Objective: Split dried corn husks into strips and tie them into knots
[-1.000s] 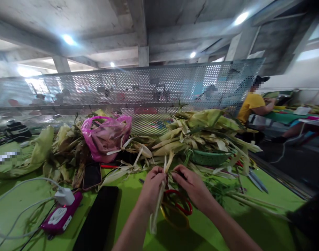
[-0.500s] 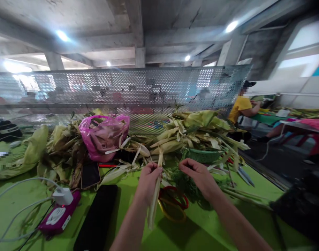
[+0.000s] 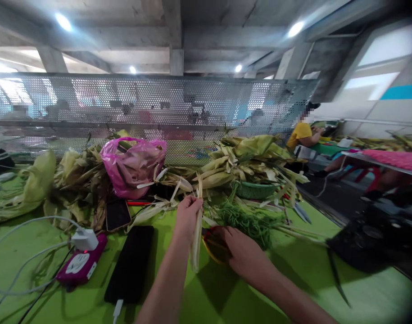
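My left hand (image 3: 188,213) pinches a long, pale strip of corn husk (image 3: 196,238) upright between thumb and fingers; one end rises above the fingertips and the other hangs beside the wrist. My right hand (image 3: 237,249) is closed over the red and yellow handles of a pair of scissors (image 3: 214,251) lying on the green tabletop (image 3: 206,297). The hand covers part of the handles, and the blades are hardly visible. Just beyond it lies a tangle of green stringy strands (image 3: 248,218).
Dried husks (image 3: 249,157) are heaped at the back around a green basket (image 3: 256,190) and a pink plastic bag (image 3: 134,166). Left stand a black power bank or phone (image 3: 130,263), another phone (image 3: 118,215) and a purple power strip (image 3: 82,265). A person in yellow (image 3: 300,132) sits far right.
My right hand has moved down and left from the green strands onto the scissors. My left hand still holds the husk strip. The view has shifted slightly.
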Motion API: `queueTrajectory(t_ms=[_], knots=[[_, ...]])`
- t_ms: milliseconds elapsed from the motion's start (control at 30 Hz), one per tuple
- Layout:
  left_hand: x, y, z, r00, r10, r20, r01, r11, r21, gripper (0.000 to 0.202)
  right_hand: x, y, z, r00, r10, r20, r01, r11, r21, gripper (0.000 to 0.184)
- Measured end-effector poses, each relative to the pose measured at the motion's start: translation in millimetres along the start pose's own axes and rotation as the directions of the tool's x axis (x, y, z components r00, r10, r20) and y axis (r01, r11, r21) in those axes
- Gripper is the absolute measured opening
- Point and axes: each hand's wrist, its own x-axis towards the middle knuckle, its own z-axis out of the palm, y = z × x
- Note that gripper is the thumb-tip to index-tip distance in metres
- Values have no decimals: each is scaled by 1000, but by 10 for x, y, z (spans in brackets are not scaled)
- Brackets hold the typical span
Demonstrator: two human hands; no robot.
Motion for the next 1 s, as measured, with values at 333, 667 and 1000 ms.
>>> queueTrajectory(t_ms=[333, 667, 1000], knots=[[66, 71, -120, 995, 55, -85, -67, 986, -150, 27, -311, 266, -241, 985, 106, 135, -145, 933, 329, 44], [49, 20, -59, 986, 43, -161, -82, 966, -245, 28, -560, 222, -197, 974, 156, 164, -226, 690, 687, 67], [-48, 65, 43, 980, 64, -189, -108, 967, -232, 23, -283, -121, -115, 982, 173, 80, -163, 548, 821, 64]])
